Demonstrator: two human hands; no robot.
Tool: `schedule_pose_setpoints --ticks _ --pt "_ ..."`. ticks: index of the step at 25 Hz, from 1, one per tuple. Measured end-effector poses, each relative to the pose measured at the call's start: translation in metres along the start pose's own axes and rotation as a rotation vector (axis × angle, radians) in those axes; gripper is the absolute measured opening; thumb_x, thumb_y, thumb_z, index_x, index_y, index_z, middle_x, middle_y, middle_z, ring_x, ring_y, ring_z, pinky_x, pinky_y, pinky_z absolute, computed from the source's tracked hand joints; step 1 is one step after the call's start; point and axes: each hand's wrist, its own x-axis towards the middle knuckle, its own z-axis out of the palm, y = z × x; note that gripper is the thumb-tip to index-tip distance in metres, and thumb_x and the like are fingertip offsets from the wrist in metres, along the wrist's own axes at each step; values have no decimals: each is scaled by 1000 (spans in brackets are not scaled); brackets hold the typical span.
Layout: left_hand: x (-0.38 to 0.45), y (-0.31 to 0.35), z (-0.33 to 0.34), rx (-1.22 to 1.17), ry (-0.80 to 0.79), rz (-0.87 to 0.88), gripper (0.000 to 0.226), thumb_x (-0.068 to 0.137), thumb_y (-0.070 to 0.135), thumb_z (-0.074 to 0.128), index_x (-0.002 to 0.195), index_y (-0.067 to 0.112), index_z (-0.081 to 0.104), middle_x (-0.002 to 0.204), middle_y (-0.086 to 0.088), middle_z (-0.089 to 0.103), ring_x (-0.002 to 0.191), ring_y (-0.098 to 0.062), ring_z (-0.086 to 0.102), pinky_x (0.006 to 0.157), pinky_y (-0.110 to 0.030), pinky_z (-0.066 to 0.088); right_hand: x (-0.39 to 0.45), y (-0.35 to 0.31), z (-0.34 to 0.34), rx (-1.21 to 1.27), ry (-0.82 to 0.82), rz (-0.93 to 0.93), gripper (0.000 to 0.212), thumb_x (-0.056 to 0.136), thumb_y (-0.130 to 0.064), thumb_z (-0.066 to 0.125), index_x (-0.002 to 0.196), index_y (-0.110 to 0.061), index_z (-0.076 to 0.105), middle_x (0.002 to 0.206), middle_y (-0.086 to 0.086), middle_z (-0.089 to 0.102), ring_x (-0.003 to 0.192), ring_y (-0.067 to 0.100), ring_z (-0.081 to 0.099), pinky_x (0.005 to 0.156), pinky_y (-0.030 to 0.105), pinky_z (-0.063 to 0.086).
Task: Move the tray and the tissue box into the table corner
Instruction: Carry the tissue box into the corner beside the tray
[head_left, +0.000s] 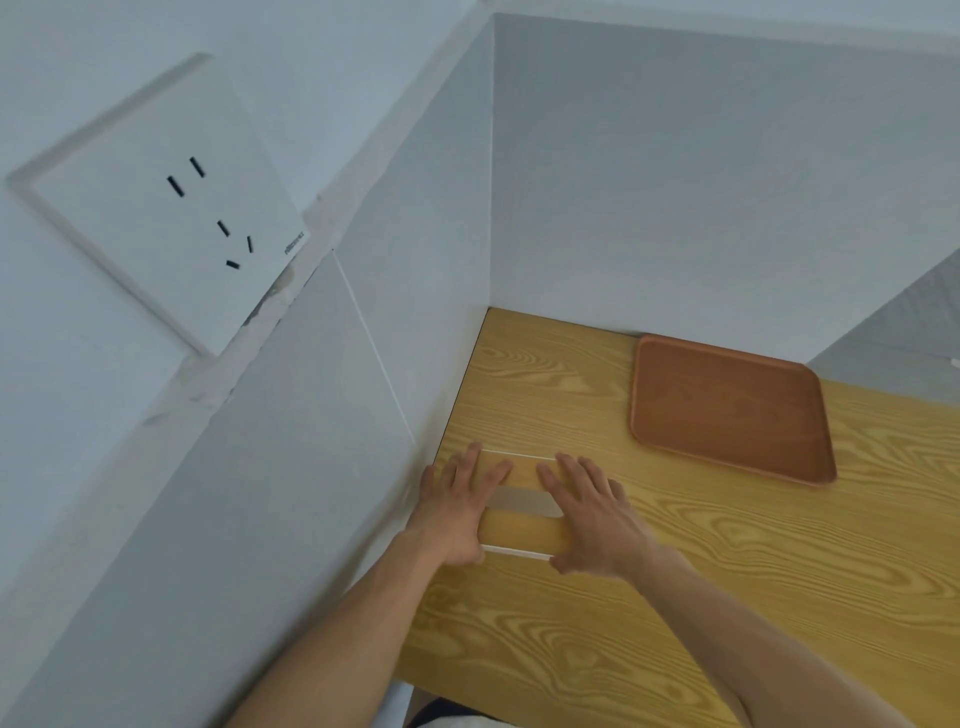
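Starting at the upper left of the frame, a white wall socket (171, 208) sits on the wall. Lower centre, the left hand (457, 506) lies flat on the left end of the tissue box (522, 506), fingers spread, thumb at the near edge. The wood-topped box rests on the wooden table (649, 623), just beside the left wall panel. The right hand (589, 514) presses its right end, fingers also splayed. At right, the brown tray (727, 410) lies against the back panel, well apart from the box.
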Motion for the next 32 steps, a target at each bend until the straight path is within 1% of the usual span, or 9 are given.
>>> schedule_pose_setpoints --ticks 3,5,8,10,12,15,20,26,32 --pt "-8 0 6 -33 65 -24 123 71 26 75 150 41 -18 162 -3 -27 150 -30 -15 119 -58 6 -8 -5 1 -19 24 17 121 72 -54 75 156 -31 -9 166 4 -16 150 30 -19 120 59 4" --pt "-20 2 15 -75 141 -36 118 75 27 71 151 41 -19 163 -1 -25 150 -26 -19 120 -59 9 -22 -9 10 -13 90 14 114 78 -55 70 156 -30 -8 166 4 -16 149 28 -24 120 62 5" --pt "-45 11 40 -80 244 -8 105 82 40 64 154 38 -13 165 -3 -21 149 -22 -23 120 -60 11 -51 -14 33 -7 173 -27 101 84 -57 64 158 -27 1 168 6 -6 151 28 -17 118 63 16" --pt "-62 16 58 -54 261 22 97 86 47 59 157 35 -7 166 -5 -18 151 -25 -14 119 -61 12 -66 -14 47 -15 175 -58 95 87 -57 59 158 -26 5 168 6 -3 152 29 -8 118 63 17" --pt "-74 18 69 -49 264 38 94 86 49 58 158 33 -2 167 -7 -12 152 -27 -7 118 -62 14 -73 -14 55 -17 167 -67 89 90 -57 55 159 -26 8 168 5 0 153 28 -2 117 63 18" --pt "-81 22 72 -32 238 29 93 87 52 56 158 31 0 167 -7 -5 152 -27 -3 117 -63 18 -76 -15 59 -3 155 -66 83 92 -56 52 158 -26 13 167 3 7 153 27 5 115 65 22" --pt "-77 33 71 -4 194 -47 90 87 60 49 158 33 -1 167 -10 -3 152 -32 -4 116 -66 17 -75 -13 60 1 124 -34 80 94 -60 43 158 -35 2 168 -4 1 153 20 -4 115 68 15" --pt "-45 39 44 52 175 -140 88 92 64 39 155 33 -14 166 -12 -14 151 -35 -12 117 -63 12 -40 -7 36 13 108 8 76 92 -72 29 156 -42 2 167 -10 -6 152 18 -10 114 71 7" --pt "6 33 -8 99 136 -167 84 92 57 50 156 33 1 166 -12 -4 151 -36 -1 117 -62 15 11 10 4 8 94 54 75 92 -71 35 154 -46 0 167 -13 -9 152 16 -9 113 72 6"
